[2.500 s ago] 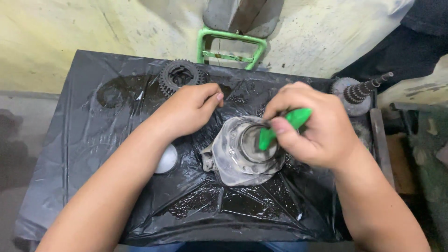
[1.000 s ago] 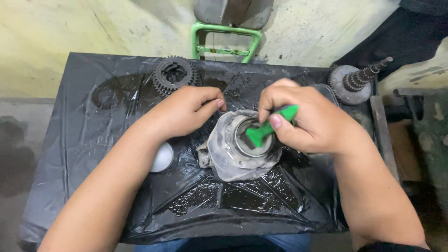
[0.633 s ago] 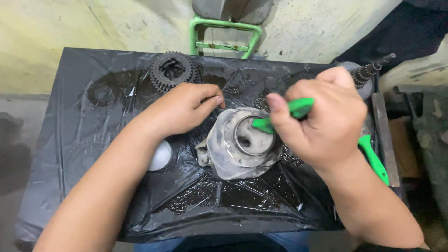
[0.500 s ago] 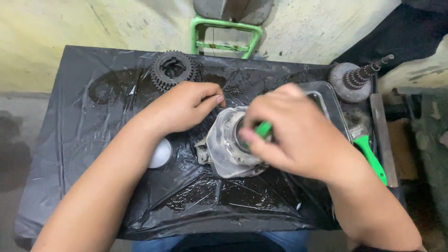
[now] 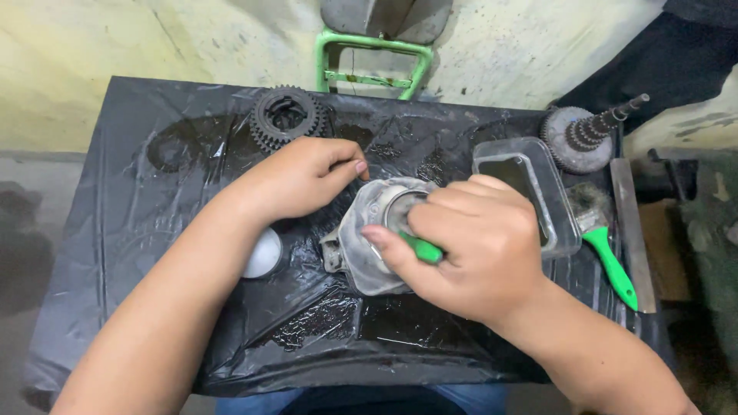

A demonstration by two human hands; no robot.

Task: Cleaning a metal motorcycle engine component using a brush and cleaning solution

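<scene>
A grey metal housing (image 5: pixel 367 247) with a round bore lies on the black plastic sheet (image 5: pixel 154 230) in the middle of the table. My left hand (image 5: pixel 296 180) rests on the housing's far left rim with the fingers curled. My right hand (image 5: pixel 469 246) covers the housing's right side and grips a green-handled tool (image 5: pixel 421 249) whose tip points into the bore. The tool's working end is hidden by my fingers.
A dark toothed gear (image 5: pixel 286 117) lies at the back left. A clear plastic tray (image 5: pixel 530 192) with dark liquid, a geared shaft (image 5: pixel 588 134) and a green-handled brush (image 5: pixel 607 257) are on the right. A small white cap (image 5: pixel 264 255) sits by my left forearm. A green metal frame (image 5: pixel 373 61) stands behind the table.
My right hand has swung from the housing's far right rim over its top, lowering with the green tool onto the bore. My left hand stayed in place.
</scene>
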